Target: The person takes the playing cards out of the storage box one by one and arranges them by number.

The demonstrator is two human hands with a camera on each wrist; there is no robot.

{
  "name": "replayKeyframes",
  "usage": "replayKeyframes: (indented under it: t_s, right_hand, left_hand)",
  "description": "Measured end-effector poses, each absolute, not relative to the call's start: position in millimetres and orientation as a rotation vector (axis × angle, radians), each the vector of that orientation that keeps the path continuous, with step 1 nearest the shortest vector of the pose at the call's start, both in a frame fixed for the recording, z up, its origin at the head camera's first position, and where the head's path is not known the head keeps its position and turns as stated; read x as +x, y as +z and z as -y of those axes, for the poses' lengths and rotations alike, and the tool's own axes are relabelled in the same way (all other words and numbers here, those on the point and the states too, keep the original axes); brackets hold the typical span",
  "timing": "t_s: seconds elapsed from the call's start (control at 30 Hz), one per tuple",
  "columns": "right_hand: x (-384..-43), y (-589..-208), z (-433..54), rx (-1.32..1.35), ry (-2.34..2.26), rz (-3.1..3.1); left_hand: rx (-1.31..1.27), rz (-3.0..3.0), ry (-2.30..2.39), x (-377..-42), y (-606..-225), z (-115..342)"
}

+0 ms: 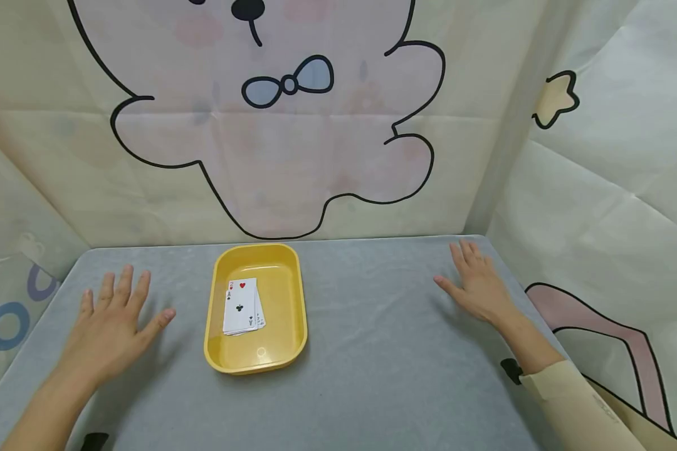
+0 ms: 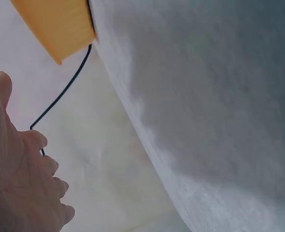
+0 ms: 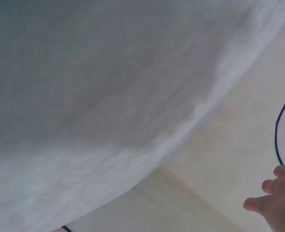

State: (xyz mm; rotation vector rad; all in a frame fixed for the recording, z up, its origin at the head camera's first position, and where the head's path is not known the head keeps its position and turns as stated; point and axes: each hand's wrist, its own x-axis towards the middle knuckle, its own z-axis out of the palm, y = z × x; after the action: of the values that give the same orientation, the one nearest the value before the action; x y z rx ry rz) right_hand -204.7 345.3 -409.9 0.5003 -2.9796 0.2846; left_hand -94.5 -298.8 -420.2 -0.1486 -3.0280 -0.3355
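Bare left hand [image 1: 110, 329], bare right hand [image 1: 479, 288] both spread, fingers released, gripping nothing; rounded yellow plastic tray [image 1: 276, 269] near left thumb [image 1: 160, 321], not touching, well apart from right fingers, carrying loose white paper playing cards [image 1: 240, 316]; stray left-thumb sweep could jolt tray, scattering cards

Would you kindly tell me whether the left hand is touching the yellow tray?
Apart. The head view plainly shows a stretch of grey tabletop between the left hand and the yellow tray.
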Motion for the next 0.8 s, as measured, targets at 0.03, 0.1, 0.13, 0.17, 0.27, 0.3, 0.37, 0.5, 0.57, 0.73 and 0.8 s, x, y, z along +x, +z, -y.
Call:
replayKeyframes:
  t_s: [0.03,0.1,0.13,0.17,0.27,0.3,0.37,0.5,0.57,0.73,0.8]
  right_hand:
    - [-205.2,-408.5,-342.6,0.506,0.281,2.979]
    - [-206.4,-406.6,-336.7,0.521,0.269,2.978]
    - [-207.1,-405.7,-333.5,0.529,0.268,2.975]
    - [-207.6,-404.7,-330.1,0.537,0.268,2.971]
    - [-209.2,-401.4,-319.6,0.548,0.277,2.967]
    - [-209.9,-400.2,-315.8,0.553,0.281,2.964]
    - [-210.8,-397.9,-308.1,0.568,0.289,2.961]
    - [-211.7,-393.2,-291.8,0.611,0.317,2.94]
    - [-211.7,-390.9,-284.5,0.636,0.333,2.92]
    - [-210.8,-386.1,-269.8,0.682,0.384,2.898]
    - [-209.8,-384.6,-264.2,0.695,0.411,2.898]
  left_hand:
    - [-0.152,3.025,-0.333,-93.7,-420.3,298.0]
    - [-0.163,3.018,-0.329,-92.1,-420.6,296.6]
    - [-0.168,3.014,-0.328,-91.4,-420.6,295.5]
    - [-0.174,3.009,-0.327,-90.7,-420.5,294.4]
    - [-0.194,2.994,-0.322,-89.4,-420.4,289.9]
    - [-0.205,2.987,-0.322,-89.1,-420.1,288.2]
    - [-0.225,2.976,-0.323,-88.0,-419.9,284.7]
    - [-0.263,2.958,-0.335,-84.7,-418.1,277.7]
    - [-0.275,2.953,-0.345,-83.3,-416.6,273.5]
    - [-0.31,2.942,-0.363,-81.4,-412.9,261.7]
    - [-0.326,2.939,-0.371,-81.1,-412.1,256.9]
